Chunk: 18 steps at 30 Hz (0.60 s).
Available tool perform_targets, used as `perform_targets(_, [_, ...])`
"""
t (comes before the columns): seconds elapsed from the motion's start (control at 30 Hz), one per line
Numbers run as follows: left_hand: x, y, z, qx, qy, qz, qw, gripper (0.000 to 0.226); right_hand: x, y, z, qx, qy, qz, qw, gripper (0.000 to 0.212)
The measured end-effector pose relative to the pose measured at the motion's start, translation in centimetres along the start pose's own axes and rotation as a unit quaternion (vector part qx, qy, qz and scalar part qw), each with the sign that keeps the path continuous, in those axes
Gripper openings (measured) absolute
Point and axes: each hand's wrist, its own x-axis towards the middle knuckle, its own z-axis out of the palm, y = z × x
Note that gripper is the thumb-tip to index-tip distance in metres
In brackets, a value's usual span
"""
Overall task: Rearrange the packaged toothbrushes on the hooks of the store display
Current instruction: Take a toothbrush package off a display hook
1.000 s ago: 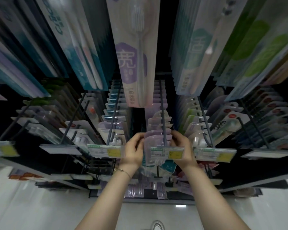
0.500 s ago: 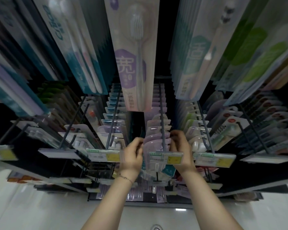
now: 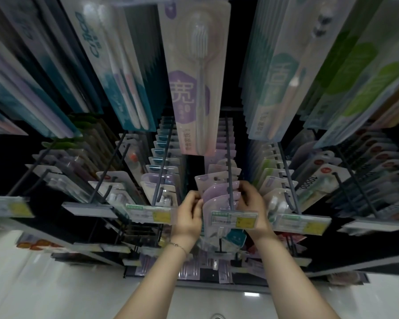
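I see both hands on the front purple toothbrush packs [image 3: 219,196], hanging on the centre hook [image 3: 228,155] just behind its price tag [image 3: 234,221]. Grip: left hand [image 3: 189,217] has fingers curled, pinching the packs' left edge; right hand [image 3: 251,208] has fingers curled round the right edge. Thin bracelet [image 3: 177,246] on the left wrist. Readable: "宽" on the big purple-and-cream pack [image 3: 194,88] hanging above, "10000" on a white pack [image 3: 313,183] to the right. Tag print is too blurred to read.
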Motion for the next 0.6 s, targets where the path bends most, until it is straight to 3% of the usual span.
perform_targets(0.1, [-0.9,-0.3,0.2,0.008,0.013,-0.031,0.999,0.010,0.4,0.1,-0.3,-0.036,-0.008,-0.001,0.999,0.021])
perform_targets(0.17, [-1.6,-0.8,0.2,0.037,0.035,-0.057,0.997,0.008,-0.3,-0.5,-0.2,0.033,-0.028,0.001,0.999,0.008])
perform_targets(0.3, [-2.6,-1.6,0.0,0.093,0.074,-0.089,0.989,0.009,-1.3,-1.0,-0.2,0.149,-0.048,-0.005,0.988,0.007])
perform_targets(0.6, [-3.8,-1.8,-1.1,0.153,0.072,-0.079,0.982,0.014,-1.5,-1.7,-0.2,0.240,-0.030,0.007,0.970,0.030])
